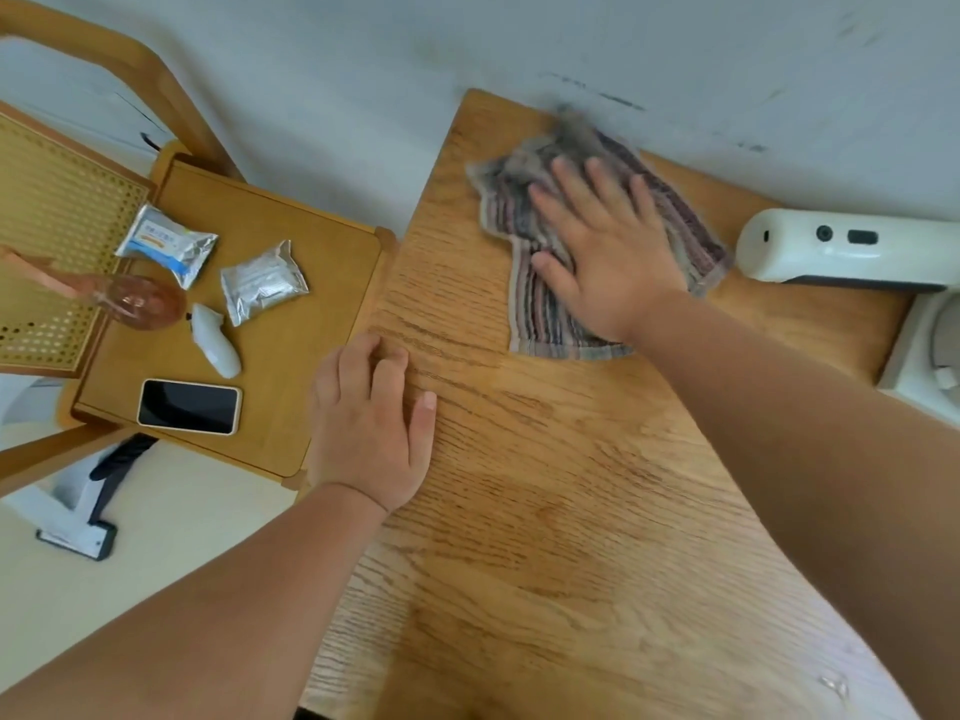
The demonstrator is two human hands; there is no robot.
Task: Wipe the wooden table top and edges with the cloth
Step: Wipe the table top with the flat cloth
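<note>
The wooden table top (pixel 545 485) fills the middle and right of the head view, its far edge against the wall. A striped grey and maroon cloth (pixel 530 309) lies flat near the table's far left corner. My right hand (pixel 608 252) presses flat on the cloth with fingers spread; the cloth's far end is blurred. My left hand (pixel 371 423) rests on the table's left edge, fingers curled over it, holding nothing.
A lower wooden side table (pixel 291 407) to the left carries a phone (pixel 189 406), two foil packets (pixel 262 280), a small white device (pixel 215 340) and a pink glass (pixel 140 301). A white appliance (pixel 852 246) sits at the table's far right.
</note>
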